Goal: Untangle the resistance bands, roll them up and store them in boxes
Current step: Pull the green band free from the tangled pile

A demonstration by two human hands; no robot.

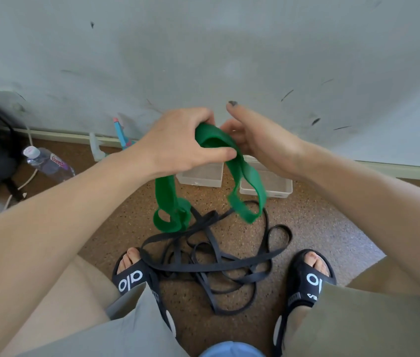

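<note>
the step in hand looks like untangling: the green band (205, 140) is lifted clear in front of the person, while the black bands (211, 264) lie in a loose knot on the floor (319, 228) between the 2 sandalled feet.

the left hand (178, 140) grips the top fold of the green band, fingers (205, 117) curled over it and the thumb pressed against its front. the right hand (257, 140) is just beside that fold, its upper finger stretched straight and the lower ones loosely bent near the band; whether they pinch the rubber cannot be told, since the band and the left hand hide the contact.

from the held fold, 2 lengths of green band hang down. the left one ends in a small curl that touches or overlaps the black tangle; the right one dangles above a black loop, apparently apart from it.

2 clear boxes (203, 173) sit on the floor by the wall, behind the hanging band, and look empty, so rolling and storing are not yet done.

the next move probably calls for lifting the green band free of the black strands, checking the lower curl is not threaded through them, then flattening it for rolling.
</note>
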